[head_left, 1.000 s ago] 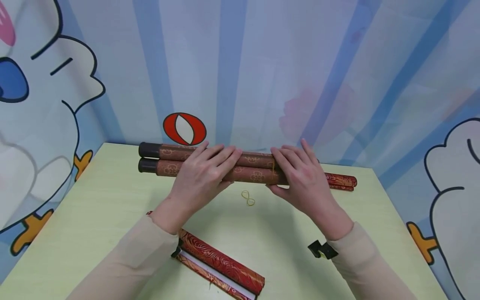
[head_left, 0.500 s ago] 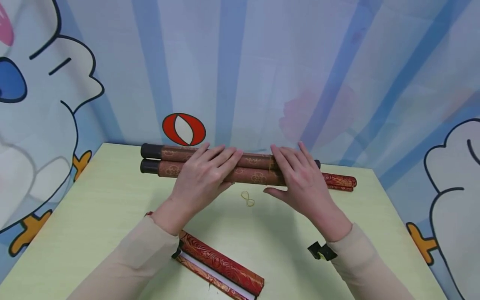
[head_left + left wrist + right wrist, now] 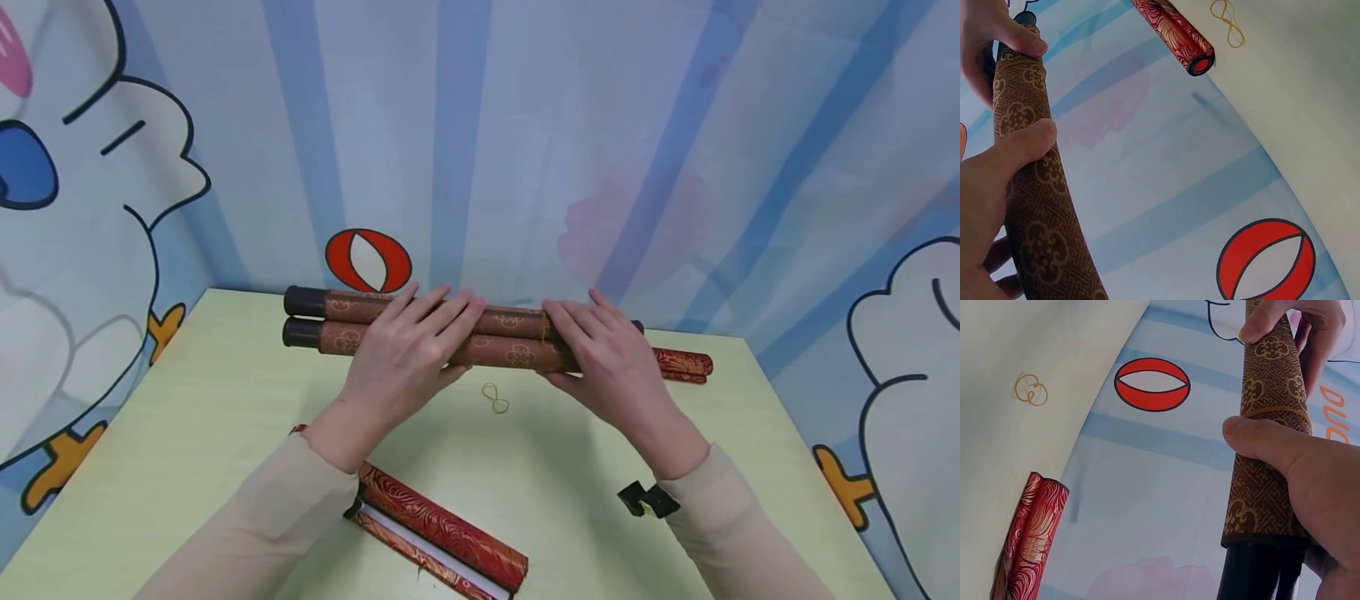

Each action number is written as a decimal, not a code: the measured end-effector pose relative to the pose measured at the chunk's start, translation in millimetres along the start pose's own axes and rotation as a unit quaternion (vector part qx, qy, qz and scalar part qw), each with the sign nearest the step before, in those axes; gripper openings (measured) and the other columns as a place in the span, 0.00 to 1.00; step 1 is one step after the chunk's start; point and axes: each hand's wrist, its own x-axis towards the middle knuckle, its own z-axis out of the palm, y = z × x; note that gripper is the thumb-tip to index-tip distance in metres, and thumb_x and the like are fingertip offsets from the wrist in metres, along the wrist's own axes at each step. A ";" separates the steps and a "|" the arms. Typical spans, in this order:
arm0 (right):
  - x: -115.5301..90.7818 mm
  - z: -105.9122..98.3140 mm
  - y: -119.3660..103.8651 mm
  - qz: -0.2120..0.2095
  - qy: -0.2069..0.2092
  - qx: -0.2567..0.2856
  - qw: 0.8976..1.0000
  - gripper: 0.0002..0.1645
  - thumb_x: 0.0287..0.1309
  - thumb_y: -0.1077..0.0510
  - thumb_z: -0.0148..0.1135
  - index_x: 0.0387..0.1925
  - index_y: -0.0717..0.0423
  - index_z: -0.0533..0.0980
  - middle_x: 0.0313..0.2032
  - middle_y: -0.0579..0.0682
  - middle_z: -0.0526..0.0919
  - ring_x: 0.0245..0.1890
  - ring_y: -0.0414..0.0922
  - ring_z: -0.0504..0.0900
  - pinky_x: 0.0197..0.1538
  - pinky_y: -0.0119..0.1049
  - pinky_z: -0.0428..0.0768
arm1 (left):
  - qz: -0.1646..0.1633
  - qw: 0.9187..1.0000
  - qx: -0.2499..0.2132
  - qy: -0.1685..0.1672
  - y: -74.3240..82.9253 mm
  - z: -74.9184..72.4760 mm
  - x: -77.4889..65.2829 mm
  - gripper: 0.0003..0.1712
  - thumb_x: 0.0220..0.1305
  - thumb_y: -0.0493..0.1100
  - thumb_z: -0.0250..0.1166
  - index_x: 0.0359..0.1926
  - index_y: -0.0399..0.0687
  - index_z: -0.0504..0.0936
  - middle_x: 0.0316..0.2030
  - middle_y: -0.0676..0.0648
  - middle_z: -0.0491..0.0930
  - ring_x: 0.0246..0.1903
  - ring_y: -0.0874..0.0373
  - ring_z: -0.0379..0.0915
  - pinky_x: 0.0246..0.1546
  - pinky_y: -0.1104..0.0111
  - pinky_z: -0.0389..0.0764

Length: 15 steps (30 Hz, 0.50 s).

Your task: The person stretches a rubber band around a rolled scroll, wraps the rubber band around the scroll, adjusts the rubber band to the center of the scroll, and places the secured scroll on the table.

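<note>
A brown scroll (image 3: 517, 354) with a gold flower pattern is rolled up from both ends into two parallel rolls with black end knobs (image 3: 303, 332). It is held level above the far part of the table. My left hand (image 3: 408, 346) grips it left of the middle, thumb along the near side and fingers over the top. Towards its right end, my right hand (image 3: 603, 354) holds it the same way. A yellow rubber band (image 3: 1279, 411) circles the rolls beside the right thumb. Palms and the scroll's underside are hidden in the head view.
A loose rubber band (image 3: 495, 398), twisted into a figure eight, lies on the pale table (image 3: 225, 400). A red and gold scroll (image 3: 450, 525) lies slanted at the front, partly behind the left forearm. Another red scroll (image 3: 682, 362) is at the back right, before a printed curtain (image 3: 510, 150).
The brown scroll has shifted slightly to the right. My right thumb came away from its near side half a second ago and now presses against it again.
</note>
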 end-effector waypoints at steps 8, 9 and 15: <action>-7.1 -0.8 8.6 0.003 0.029 -0.007 1.000 0.56 0.35 0.54 0.94 0.67 0.65 0.77 0.56 0.63 0.86 0.55 0.61 0.86 0.75 0.53 0.73 | 0.004 1.000 0.009 0.005 -13.3 -9.3 -4.3 0.55 0.48 0.58 0.88 0.75 0.47 0.77 0.70 0.45 0.79 0.72 0.45 0.72 0.77 0.45 0.65; -8.3 -1.2 9.8 0.005 0.032 -0.008 0.999 0.56 0.35 0.54 0.94 0.67 0.65 0.77 0.55 0.63 0.86 0.55 0.61 0.86 0.75 0.53 0.73 | 0.002 1.000 0.008 0.000 -15.3 -10.7 -5.2 0.55 0.49 0.58 0.88 0.75 0.47 0.76 0.71 0.45 0.78 0.73 0.45 0.72 0.78 0.45 0.64; -14.1 -3.5 15.1 0.008 0.038 -0.009 0.999 0.56 0.33 0.55 0.95 0.67 0.66 0.77 0.55 0.63 0.86 0.54 0.61 0.86 0.76 0.53 0.71 | -0.007 1.000 0.007 -0.019 -27.4 -14.8 -10.9 0.55 0.50 0.56 0.88 0.76 0.46 0.75 0.72 0.43 0.76 0.74 0.44 0.70 0.80 0.48 0.60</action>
